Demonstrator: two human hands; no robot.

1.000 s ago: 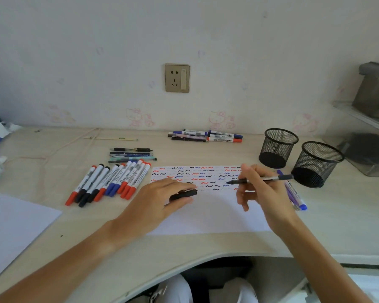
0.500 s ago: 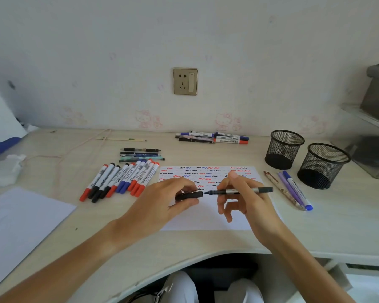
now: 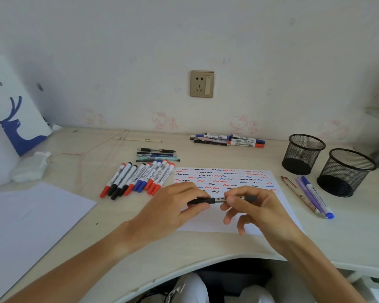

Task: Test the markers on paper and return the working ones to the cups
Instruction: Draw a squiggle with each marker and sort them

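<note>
A black pen [image 3: 219, 200] lies level between my hands, just above the test paper [image 3: 223, 178], which carries red, blue and black squiggles. My left hand [image 3: 175, 206] pinches the cap end of it. My right hand [image 3: 253, 206] pinches the barrel, and the cap sits on the pen. Two black mesh cups [image 3: 303, 154] [image 3: 346, 172] stand at the right with no markers seen in them. A row of red, black and blue markers [image 3: 138, 179] lies left of the paper.
Three pens [image 3: 309, 196] lie beside the nearer cup. More pens [image 3: 158, 155] and markers [image 3: 228, 139] lie toward the wall. A blank white sheet [image 3: 26, 228] covers the desk's left part. A crumpled tissue [image 3: 31, 166] and a white bag [image 3: 11, 106] are at far left.
My right hand brought the pen's tip leftward into the cap held by my left hand; cap and pen are now joined. The view shifted slightly.
</note>
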